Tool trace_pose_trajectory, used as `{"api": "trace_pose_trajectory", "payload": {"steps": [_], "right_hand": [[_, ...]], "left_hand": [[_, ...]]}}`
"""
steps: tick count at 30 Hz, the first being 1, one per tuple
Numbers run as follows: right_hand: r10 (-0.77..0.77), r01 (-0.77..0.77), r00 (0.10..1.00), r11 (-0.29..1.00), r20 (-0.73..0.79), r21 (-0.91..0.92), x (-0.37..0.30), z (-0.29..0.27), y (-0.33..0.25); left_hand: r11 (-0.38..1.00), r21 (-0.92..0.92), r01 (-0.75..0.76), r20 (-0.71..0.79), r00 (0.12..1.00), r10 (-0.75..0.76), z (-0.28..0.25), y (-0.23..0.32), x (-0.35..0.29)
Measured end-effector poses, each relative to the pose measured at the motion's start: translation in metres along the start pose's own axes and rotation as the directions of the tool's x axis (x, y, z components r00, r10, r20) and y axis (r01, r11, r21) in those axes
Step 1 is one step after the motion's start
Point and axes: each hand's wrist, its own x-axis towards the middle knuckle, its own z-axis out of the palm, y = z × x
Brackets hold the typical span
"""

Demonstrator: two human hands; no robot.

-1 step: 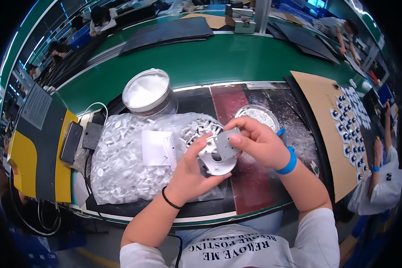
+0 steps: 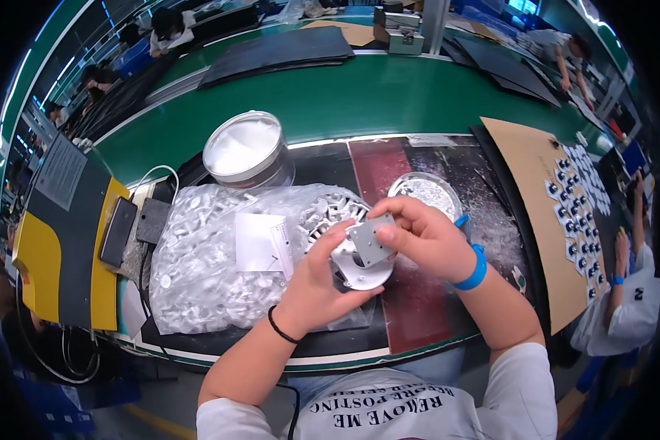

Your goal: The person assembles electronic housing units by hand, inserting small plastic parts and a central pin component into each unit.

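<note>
My left hand [image 2: 312,290] is closed round the rim of a white round housing [image 2: 368,279] that has an opening in its face. Between the thumb and fingers of my right hand [image 2: 436,242] is a flat grey metal plate [image 2: 375,240] with small holes, held tilted over the housing and covering part of it. Whether plate and housing touch is hard to see. Just behind my hands lies a clear plastic bag [image 2: 191,293] of many white parts, its mouth open toward the housing. A white paper label [image 2: 259,243] rests on the bag.
A clear round tub [image 2: 246,176] with white contents stands behind the bag. Right of it sits a round dish [image 2: 455,202] of small bits. Brown cardboard [image 2: 517,158] at right bears rows of small black-and-white parts. A yellow-and-grey box [image 2: 33,264] and a dark phone-like device [image 2: 117,232] are left.
The grey plate has turned slightly over the housing, and the housing tilts a little differently. Both hands keep their hold.
</note>
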Motion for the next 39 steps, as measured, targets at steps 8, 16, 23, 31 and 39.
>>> {"api": "trace_pose_trajectory", "payload": {"steps": [8,16,23,31,39], "right_hand": [[0.081,-0.081,0.997,0.989,0.007,0.126,-0.003,-0.001,0.008],[-0.081,0.081,0.980,0.997,-0.181,-0.008,-0.012,0.005,0.006],[0.149,-0.147,0.989,0.982,-0.011,0.120,-0.013,0.004,0.010],[0.122,-0.097,0.984,0.979,-0.131,0.181,-0.013,0.013,0.013],[0.034,-0.053,0.988,0.991,-0.153,-0.122,-0.012,0.013,0.019]], "left_hand": [[0.999,-0.034,-0.012,0.180,0.984,0.017,-0.005,0.000,-0.001],[1.000,-0.008,-0.005,0.173,0.985,0.007,-0.004,0.003,0.001],[0.999,-0.001,-0.043,0.148,0.988,0.043,-0.003,0.003,0.002],[0.998,0.042,-0.051,0.177,0.983,0.043,-0.006,0.004,0.003],[0.996,0.009,-0.087,0.124,0.989,0.085,-0.001,-0.002,0.000]]}}
